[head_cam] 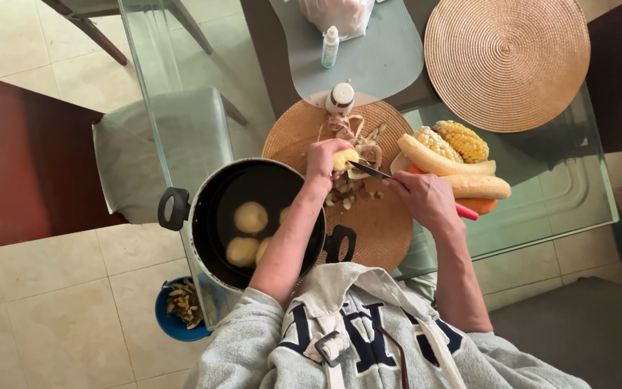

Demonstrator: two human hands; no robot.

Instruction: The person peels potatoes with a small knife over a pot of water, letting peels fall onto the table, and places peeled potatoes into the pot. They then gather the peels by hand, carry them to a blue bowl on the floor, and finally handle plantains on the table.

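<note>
The left hand (322, 157), forearm stretched forward over the black pot (203, 216), curls its fingers around a half-peeled potato (345, 158) held above the woven round mat (379, 230). The right hand (426, 198) is clenched on a red-handled knife (370, 171), wrist bent inward, blade tip touching the potato. Peelings (350, 191) lie below; peeled potatoes (250, 217) sit in the pot's water, and corn cobs (451, 140) lie just right.

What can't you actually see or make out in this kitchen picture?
Head view only:
- Potato: mostly wrapped by the left hand.
- Knife handle: inside the right hand.
- Pot: the forearm crosses it, hiding some potatoes inside.
- Carrot: buried under the plantains.
- Bag: cut off by the top edge.
- Blue bowl: partly under the table; contents too small to identify.
</note>
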